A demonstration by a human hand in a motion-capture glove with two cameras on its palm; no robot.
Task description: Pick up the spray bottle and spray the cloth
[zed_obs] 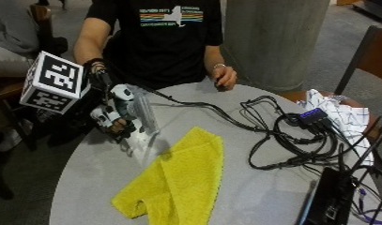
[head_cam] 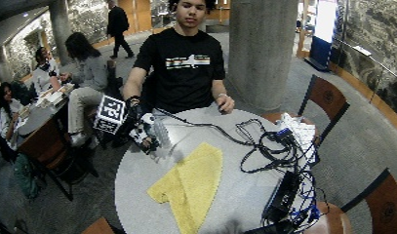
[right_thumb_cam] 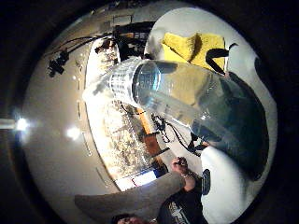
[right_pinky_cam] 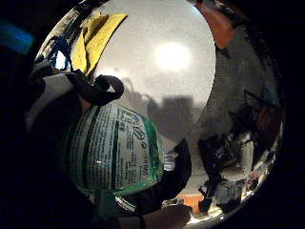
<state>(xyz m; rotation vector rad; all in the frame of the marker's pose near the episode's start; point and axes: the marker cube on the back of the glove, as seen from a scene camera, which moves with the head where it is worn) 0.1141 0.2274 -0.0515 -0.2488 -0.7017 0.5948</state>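
Outside view, left of frame: my gloved right hand point(zed_obs: 112, 117) gripped the clear spray bottle point(zed_obs: 142, 123), lifted just beside the yellow cloth point(zed_obs: 178, 180). Pickup done imo; spraying left.

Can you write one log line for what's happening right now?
right hand: holds spray bottle | bottle: beside yellow cloth | cloth: flat on table | spraying: can't tell
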